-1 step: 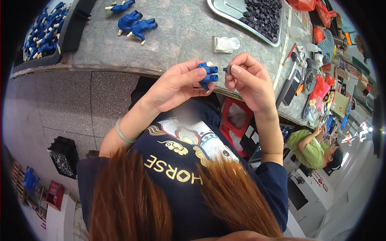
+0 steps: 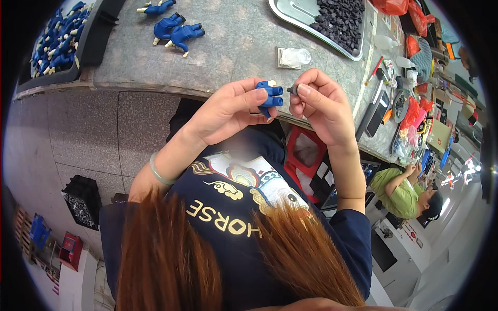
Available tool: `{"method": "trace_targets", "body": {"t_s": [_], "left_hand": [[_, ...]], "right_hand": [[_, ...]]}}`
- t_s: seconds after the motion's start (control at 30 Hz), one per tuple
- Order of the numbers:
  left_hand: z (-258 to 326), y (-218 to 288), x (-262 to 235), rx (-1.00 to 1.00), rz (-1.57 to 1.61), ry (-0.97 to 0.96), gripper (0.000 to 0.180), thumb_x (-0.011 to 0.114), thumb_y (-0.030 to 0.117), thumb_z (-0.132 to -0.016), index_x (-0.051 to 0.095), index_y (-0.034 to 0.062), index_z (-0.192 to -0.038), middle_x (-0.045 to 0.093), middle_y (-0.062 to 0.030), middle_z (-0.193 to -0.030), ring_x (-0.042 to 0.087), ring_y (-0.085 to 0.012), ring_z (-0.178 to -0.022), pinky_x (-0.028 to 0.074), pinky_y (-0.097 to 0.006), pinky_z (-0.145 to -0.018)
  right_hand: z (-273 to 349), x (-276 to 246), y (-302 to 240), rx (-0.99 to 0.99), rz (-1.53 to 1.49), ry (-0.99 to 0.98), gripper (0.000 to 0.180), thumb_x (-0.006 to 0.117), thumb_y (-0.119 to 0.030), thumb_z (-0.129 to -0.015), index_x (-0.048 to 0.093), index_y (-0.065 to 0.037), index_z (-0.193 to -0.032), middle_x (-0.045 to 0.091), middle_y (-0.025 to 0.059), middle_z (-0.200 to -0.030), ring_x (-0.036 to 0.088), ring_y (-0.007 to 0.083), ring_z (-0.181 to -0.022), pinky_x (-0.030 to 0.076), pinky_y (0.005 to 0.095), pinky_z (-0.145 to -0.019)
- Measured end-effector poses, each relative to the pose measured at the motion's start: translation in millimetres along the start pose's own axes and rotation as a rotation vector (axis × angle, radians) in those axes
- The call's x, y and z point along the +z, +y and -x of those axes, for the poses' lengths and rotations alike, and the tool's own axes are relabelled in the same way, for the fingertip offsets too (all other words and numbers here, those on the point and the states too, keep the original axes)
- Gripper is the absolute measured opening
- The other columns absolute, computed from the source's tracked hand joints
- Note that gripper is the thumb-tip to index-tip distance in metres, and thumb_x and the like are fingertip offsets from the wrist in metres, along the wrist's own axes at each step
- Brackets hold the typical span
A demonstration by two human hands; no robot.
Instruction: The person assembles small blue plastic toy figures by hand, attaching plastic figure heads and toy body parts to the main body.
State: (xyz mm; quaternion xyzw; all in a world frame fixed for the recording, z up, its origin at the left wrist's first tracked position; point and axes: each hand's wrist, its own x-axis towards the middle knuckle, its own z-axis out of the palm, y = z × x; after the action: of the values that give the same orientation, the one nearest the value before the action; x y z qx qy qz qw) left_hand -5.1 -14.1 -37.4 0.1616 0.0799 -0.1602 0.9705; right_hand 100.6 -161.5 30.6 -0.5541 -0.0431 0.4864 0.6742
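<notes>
Two bare hands at the near edge of the grey table (image 2: 223, 59), close to each other. In the left hand (image 2: 233, 106), half closed with thumb on top, one blue figure (image 2: 270, 94). Lies lengthwise from left to right in the grip, with both hollow leg ends pointing right, side by side, one farther and one nearer. Disappears at its left end behind thumb and palm; shows pale bits at its far and near sides. In the right hand (image 2: 327, 103), pinched shut between thumb and forefinger, a small dark piece (image 2: 292, 89). Points its narrow end left, toward the farther leg; sits just beside it, apart by a slim gap.

Just beyond the right hand, a clear plastic thing (image 2: 300, 55) on a pale block (image 2: 284, 58). Farther off, a metal tray (image 2: 290, 11) with a heap of dark pieces (image 2: 340, 23). At far left, three more figures (image 2: 184, 36) lying on the tabletop, then a black bin (image 2: 96, 33) full of others like them (image 2: 59, 39). To the right, a phone (image 2: 377, 114) and a red stick (image 2: 373, 70); beyond these, a person in green (image 2: 397, 192). Under the table, a red frame (image 2: 295, 146).
</notes>
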Motion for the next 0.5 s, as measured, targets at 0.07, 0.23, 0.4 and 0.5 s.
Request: {"method": "trace_targets", "body": {"t_s": [0.07, 0.23, 0.4, 0.5], "left_hand": [[0, 0, 2, 0.007, -0.063, 0.023, 0.033, 0.054, 0.024, -0.08, 0.046, 0.0019, -0.103, 0.054, -0.0077, -0.089, 0.052, -0.0145, -0.081, 0.04, -0.028, -0.076], [1, -1, 7, 0.1, -0.169, 0.059, 0.03, 0.057, 0.019, -0.079, 0.046, 0.0011, -0.1, 0.055, -0.0071, -0.09, 0.051, -0.0132, -0.081, 0.04, -0.026, -0.075], [5, 6, 15, 0.199, -0.369, 0.11, 0.028, 0.061, 0.012, -0.074, 0.049, -0.0009, -0.096, 0.056, -0.0066, -0.088, 0.053, -0.0113, -0.079, 0.043, -0.024, -0.073], [9, 13, 24, 0.163, -0.467, 0.143, 0.026, 0.062, 0.008, -0.072, 0.051, -0.0021, -0.093, 0.057, -0.0063, -0.085, 0.055, -0.0107, -0.075, 0.045, -0.023, -0.07]], "right_hand": [[-1, 0, 2, 0.055, -0.055, -0.034, 0.01, 0.052, -0.008, -0.08, 0.05, -0.001, -0.087, 0.054, 0.0044, -0.071, 0.05, 0.0091, -0.062, 0.039, 0.0186, -0.055], [1, 6, 6, 0.016, 0.037, 0.0, 0.009, 0.053, -0.007, -0.079, 0.05, -0.001, -0.086, 0.055, 0.0049, -0.073, 0.05, 0.0091, -0.061, 0.04, 0.0195, -0.055], [4, 4, 3, 0.105, -0.094, -0.054, 0.009, 0.055, -0.005, -0.077, 0.05, 0.0, -0.084, 0.055, 0.0063, -0.074, 0.05, 0.0102, -0.061, 0.04, 0.0207, -0.056], [8, 2, 6, 0.047, -0.17, -0.137, 0.009, 0.057, -0.004, -0.076, 0.05, 0.001, -0.08, 0.055, 0.0079, -0.074, 0.051, 0.0121, -0.062, 0.041, 0.0222, -0.056]]}}
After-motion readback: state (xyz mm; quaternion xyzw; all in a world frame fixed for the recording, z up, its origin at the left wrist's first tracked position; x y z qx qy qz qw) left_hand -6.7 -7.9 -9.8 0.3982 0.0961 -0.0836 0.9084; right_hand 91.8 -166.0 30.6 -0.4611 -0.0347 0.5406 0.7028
